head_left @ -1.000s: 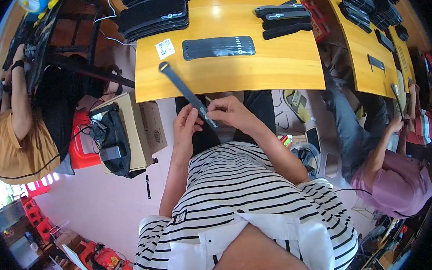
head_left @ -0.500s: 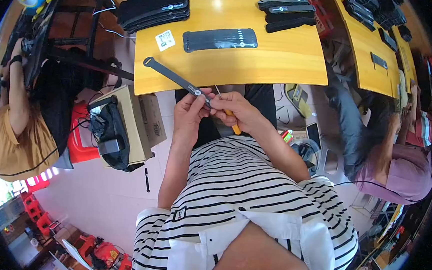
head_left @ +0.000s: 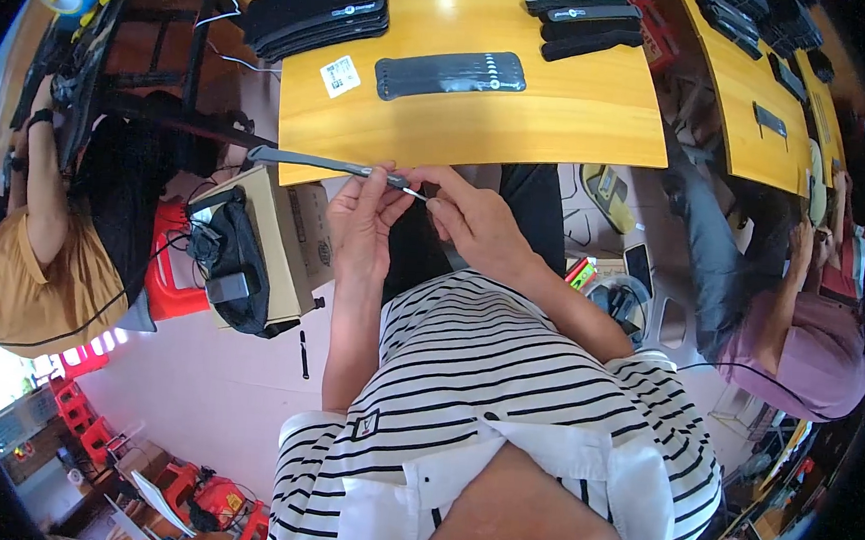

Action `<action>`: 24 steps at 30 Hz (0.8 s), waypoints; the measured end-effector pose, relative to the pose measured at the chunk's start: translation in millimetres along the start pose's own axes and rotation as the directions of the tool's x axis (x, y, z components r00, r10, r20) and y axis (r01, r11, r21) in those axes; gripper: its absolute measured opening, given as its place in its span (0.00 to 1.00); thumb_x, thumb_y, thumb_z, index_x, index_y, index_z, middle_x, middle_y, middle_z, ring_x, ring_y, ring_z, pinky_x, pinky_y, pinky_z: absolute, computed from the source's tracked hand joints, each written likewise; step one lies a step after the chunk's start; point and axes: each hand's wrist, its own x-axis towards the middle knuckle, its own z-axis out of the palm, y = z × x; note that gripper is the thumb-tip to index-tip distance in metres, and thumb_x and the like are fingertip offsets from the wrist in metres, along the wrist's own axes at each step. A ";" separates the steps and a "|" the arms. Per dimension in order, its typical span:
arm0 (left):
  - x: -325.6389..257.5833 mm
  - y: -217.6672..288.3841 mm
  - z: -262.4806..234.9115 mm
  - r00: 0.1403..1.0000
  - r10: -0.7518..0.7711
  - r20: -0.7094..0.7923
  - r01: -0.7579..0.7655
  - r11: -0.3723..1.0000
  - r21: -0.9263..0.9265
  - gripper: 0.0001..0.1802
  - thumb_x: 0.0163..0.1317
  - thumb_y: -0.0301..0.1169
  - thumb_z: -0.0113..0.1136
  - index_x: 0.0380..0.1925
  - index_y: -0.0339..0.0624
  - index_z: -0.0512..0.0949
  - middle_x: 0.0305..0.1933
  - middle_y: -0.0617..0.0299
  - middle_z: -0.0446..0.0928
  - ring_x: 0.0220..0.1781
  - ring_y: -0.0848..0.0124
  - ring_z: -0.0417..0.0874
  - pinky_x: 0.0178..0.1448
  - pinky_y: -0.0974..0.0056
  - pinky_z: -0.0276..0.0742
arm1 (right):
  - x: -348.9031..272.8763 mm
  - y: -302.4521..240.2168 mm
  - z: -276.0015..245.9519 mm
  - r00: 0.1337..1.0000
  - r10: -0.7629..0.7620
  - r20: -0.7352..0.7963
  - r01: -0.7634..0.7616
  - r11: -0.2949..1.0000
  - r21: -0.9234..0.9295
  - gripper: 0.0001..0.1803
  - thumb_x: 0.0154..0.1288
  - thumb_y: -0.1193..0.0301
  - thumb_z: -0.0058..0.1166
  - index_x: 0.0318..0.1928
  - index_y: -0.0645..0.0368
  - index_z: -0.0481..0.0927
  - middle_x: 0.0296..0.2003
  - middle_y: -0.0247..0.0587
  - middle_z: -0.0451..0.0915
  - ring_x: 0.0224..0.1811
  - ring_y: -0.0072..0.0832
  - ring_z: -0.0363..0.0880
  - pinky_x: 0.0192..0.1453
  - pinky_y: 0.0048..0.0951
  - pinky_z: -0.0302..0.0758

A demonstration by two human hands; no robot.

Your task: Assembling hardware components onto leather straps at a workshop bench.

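My left hand (head_left: 364,217) and my right hand (head_left: 463,217) meet just below the front edge of the yellow wooden table (head_left: 563,119). Between them they grip a long, thin dark strap (head_left: 320,163) that sticks out level to the left. My left fingers pinch it near its right end. My right fingertips pinch a small light metal tip at that same end. A flat black strap (head_left: 451,74) lies on the table straight ahead, beside a small white square card (head_left: 340,75).
Stacks of black straps (head_left: 316,6) sit at the table's back left and a smaller pile (head_left: 581,15) at the back right. An open cardboard box with black items (head_left: 253,257) stands on the floor to my left. One person sits at left, another at right.
The thin strap has swung from pointing up-left to lying nearly level. Both hands have moved up closer to the table edge and still hold it.
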 end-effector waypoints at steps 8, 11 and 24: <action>-0.4 0.2 6.9 0.999 0.026 -0.032 -0.026 1.000 -0.001 0.09 0.61 0.29 0.56 0.36 0.33 0.75 0.33 0.56 0.79 0.34 0.72 0.82 0.40 0.71 0.81 | -1.4 6.7 1.2 1.000 -0.015 -0.011 0.015 0.999 -0.039 0.20 0.64 0.78 0.39 0.56 0.55 0.69 0.17 0.35 0.68 0.19 0.21 0.67 0.26 0.22 0.67; -0.5 0.1 7.3 0.999 0.029 -0.032 -0.029 1.000 0.004 0.09 0.61 0.29 0.56 0.37 0.33 0.76 0.34 0.57 0.79 0.34 0.72 0.82 0.40 0.70 0.81 | -0.4 4.4 0.1 1.000 0.009 -0.012 -0.009 1.000 0.005 0.21 0.64 0.79 0.39 0.57 0.55 0.69 0.17 0.35 0.67 0.19 0.19 0.66 0.26 0.21 0.66; 1.1 -3.5 8.7 0.999 0.018 -0.051 -0.022 0.997 -0.079 0.09 0.59 0.24 0.56 0.40 0.35 0.75 0.37 0.59 0.78 0.36 0.72 0.81 0.42 0.70 0.81 | -2.9 6.5 8.2 0.986 -0.076 -0.150 0.018 0.934 -0.358 0.23 0.62 0.77 0.44 0.57 0.45 0.71 0.18 0.38 0.72 0.19 0.30 0.74 0.26 0.28 0.70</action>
